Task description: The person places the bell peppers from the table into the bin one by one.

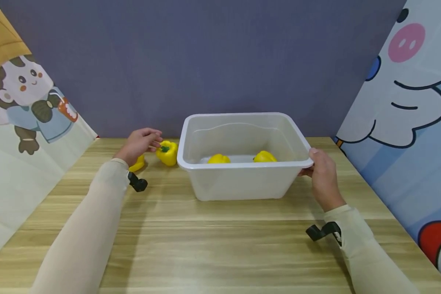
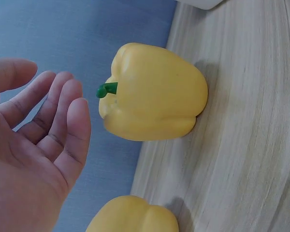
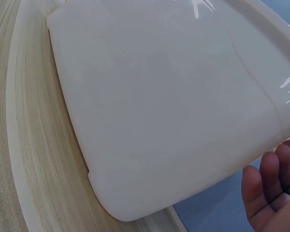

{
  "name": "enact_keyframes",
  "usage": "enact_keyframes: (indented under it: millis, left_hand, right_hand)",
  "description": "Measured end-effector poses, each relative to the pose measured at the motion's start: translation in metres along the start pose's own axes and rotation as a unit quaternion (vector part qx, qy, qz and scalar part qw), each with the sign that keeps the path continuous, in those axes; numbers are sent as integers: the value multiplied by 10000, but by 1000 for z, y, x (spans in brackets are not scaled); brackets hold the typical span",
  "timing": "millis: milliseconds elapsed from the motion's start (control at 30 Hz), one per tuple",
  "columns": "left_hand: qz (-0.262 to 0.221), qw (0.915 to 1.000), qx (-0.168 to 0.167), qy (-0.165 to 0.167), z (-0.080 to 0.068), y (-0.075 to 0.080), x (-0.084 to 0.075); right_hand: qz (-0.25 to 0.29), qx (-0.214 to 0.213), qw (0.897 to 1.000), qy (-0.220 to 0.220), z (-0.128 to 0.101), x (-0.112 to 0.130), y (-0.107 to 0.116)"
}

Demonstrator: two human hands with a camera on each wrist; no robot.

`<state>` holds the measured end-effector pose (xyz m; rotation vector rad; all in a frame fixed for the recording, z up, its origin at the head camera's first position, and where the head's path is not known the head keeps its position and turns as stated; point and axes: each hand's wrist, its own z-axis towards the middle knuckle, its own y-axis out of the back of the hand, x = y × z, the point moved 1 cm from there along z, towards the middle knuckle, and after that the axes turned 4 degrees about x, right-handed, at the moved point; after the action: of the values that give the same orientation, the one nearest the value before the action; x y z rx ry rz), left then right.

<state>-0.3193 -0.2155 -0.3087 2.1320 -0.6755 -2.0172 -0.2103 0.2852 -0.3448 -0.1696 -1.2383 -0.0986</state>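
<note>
On the table, spread left hand [image 1: 141, 143] nears two peppers [image 1: 167, 152]; right hand [image 1: 323, 175] grips tub [image 1: 242, 179] holding two.

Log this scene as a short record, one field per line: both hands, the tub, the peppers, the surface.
left hand: open, at the stemmed pepper, contact unclear
right hand: grips the tub's right rim
tub: white plastic, upright on the table
peppers in tub: two, yellow
peppers outside: two, left of the tub; second pepper beside the left wrist
table: light wood

Yellow pepper [image 1: 167, 152] lying beside white tub [image 1: 242, 179] on table.
</note>
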Motion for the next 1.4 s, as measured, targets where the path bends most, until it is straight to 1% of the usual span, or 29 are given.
enact_keyframes:
  millis: [133,267,367,533,700,833,1067,1267,1400]
  left_hand:
    - [190,9997,-116,16,2,-2,1]
    - [389,9990,-202,74,4,-3,4]
    - [398,9989,-200,130,5,-3,8]
    - [388,9983,-370,213,4,-4,12]
    - [390,9984,-316,277,5,-6,17]
    - [455,9981,-283,320,7,-9,21]
    - [53,9989,-334,339,10,-17,30]
    - [31,9982,-395,448,13,-22,38]
    - [-16,9981,-452,413,15,-24,39]
  right_hand:
    - [-99,-8,9999,16,0,0,0]
    - [-86,-66,9999,72,0,2,-1]
    - [14,-96,9999,57,0,4,-3]
    - [50,-33,10000,-1,0,4,-6]
    - [58,-99,9999,1,0,2,-5]
    - [80,-69,9999,-10,-2,0,-4]
    - [-12,-24,9999,108,-2,-2,-2]
    - [-102,12,9999,29,-1,-3,-2]
    - [-85,-25,9999,54,-1,-2,-2]
